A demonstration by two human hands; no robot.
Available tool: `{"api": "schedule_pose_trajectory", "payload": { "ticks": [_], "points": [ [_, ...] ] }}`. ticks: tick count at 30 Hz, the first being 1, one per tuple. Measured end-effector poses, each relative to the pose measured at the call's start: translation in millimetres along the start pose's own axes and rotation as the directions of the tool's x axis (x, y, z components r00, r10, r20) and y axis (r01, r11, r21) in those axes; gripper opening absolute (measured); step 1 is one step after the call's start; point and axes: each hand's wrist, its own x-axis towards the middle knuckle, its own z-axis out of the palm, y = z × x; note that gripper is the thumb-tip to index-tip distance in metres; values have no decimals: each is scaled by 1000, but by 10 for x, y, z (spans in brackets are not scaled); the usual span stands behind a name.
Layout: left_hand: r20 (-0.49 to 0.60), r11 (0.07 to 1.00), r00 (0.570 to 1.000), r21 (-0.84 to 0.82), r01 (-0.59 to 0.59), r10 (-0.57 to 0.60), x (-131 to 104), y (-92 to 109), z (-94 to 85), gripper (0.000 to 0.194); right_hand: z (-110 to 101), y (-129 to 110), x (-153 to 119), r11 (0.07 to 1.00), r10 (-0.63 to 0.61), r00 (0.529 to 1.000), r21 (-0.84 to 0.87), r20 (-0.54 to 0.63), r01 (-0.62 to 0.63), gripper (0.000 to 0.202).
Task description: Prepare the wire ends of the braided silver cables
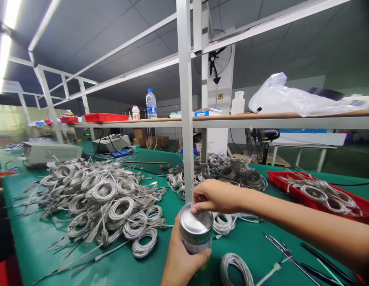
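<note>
A tin can point(196, 238) with a bare metal lid and a green, printed side stands tilted slightly in front of me. My left hand point(184, 254) is wrapped round its side, thumb across the front. Over the lid's far edge, my right hand point(212, 196) is closed, with thumb and index finger pinched together at the metal top; what lies between them is hidden. Close to the can's right, a coiled silver cable point(236, 270) rests on the green mat point(247, 242). Another coil point(222, 224) lies just behind the can.
A large heap of coiled cables point(103, 194) covers the left of the bench. At the right are a red tray point(357, 198) of cables and tweezers point(281, 246). A white post point(186, 99) rises behind the can, carrying a shelf point(160, 123) with a water bottle point(151, 104).
</note>
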Motion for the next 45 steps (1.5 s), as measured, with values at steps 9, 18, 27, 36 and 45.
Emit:
{"api": "schedule_pose_trajectory", "payload": {
  "ticks": [9, 18, 27, 36, 45],
  "points": [
    [17, 999, 1000, -44, 17, -16, -14, -38, 4, 84, -20, 44, -63, 971, -171, 984, 178, 49, 159, 34],
    [-15, 1000, 1000, -6, 21, -21, -23, -52, 23, 82, 173, 48, -35, 971, -112, 992, 205, -52, 120, 28],
    [-72, 998, 997, 53, 45, -41, -61, 193, 126, 68, 333, -96, -132, 977, 85, 976, 207, -199, -43, 24],
    [-178, 999, 984, 52, 15, -5, -13, 285, 154, 72, 231, -245, -245, 960, 241, 909, 218, -340, -172, 40],
    [-279, 919, 948, 392, -31, 151, 842, 562, -408, 72, 165, -366, -1214, 870, 435, 811, 416, -391, -266, 20]
  ]
}}
